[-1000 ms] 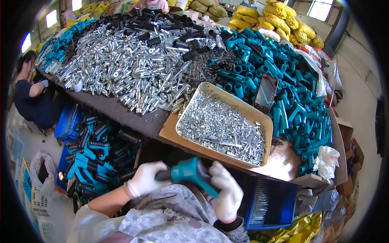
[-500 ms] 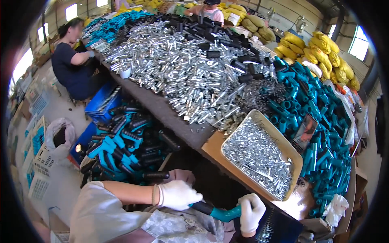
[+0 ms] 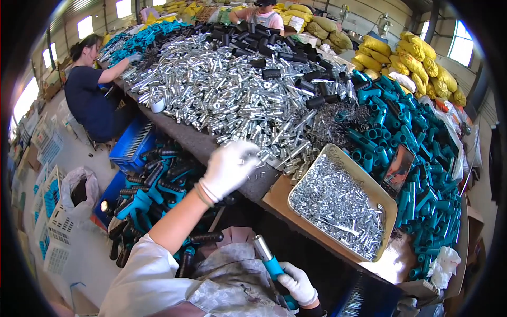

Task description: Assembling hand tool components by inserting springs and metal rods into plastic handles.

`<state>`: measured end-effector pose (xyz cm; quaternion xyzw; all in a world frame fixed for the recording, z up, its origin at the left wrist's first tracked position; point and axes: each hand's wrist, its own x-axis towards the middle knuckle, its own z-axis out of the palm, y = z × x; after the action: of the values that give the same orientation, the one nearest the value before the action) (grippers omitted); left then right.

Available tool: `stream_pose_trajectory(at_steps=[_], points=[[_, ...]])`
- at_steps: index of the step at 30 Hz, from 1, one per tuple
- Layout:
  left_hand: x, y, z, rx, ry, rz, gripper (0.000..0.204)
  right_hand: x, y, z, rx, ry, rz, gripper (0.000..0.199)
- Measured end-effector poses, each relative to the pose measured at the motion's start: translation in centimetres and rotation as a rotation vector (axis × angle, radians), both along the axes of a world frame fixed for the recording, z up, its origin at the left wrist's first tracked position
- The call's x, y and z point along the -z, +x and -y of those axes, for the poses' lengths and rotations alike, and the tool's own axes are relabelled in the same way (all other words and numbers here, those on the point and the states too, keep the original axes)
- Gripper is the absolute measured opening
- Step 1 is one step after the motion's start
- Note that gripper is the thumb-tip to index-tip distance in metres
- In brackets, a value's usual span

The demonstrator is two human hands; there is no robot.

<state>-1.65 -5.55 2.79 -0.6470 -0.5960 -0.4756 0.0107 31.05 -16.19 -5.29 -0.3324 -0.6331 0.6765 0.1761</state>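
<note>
My right hand (image 3: pixel 298 285), in a white glove, is closed around a teal plastic handle (image 3: pixel 273 268) low in front of my lap. A silver metal tube (image 3: pixel 261 247) sticks up from its upper end; the glove hides part of the lower end. My left hand (image 3: pixel 229 166), also gloved, is stretched out to the near edge of the heap of silver metal parts (image 3: pixel 237 100). Its fingers are curled at the parts, and whatever lies between them cannot be made out. A tan tray (image 3: pixel 293 203) of small metal pieces stands to the right of the left hand.
Teal plastic tubes (image 3: pixel 422 195) are piled at the right; black cylinders (image 3: pixel 272 74) lie on the heap. Below the table's left edge are black-and-teal handles (image 3: pixel 158 185) and a blue bin (image 3: pixel 124 148). Two co-workers (image 3: pixel 90 90) (image 3: pixel 264 18) sit around the table.
My left hand has let go of the black end of the teal piece and moved up and forward to the metal heap. In my right hand a teal handle now points upward, its metal tube showing.
</note>
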Motion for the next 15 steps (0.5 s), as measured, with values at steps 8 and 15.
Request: stream_pose_trajectory(at_steps=[8,15], points=[[2.6,-4.1,-4.5,-0.140,-0.314,-0.412,0.045,-2.0,-3.8,0.3,-0.010,-0.033,-0.218,0.058],[1.5,-4.8,-6.1,0.047,-0.431,-0.051,0.046,-3.2,-1.8,1.3,0.138,-0.076,-0.360,0.055]])
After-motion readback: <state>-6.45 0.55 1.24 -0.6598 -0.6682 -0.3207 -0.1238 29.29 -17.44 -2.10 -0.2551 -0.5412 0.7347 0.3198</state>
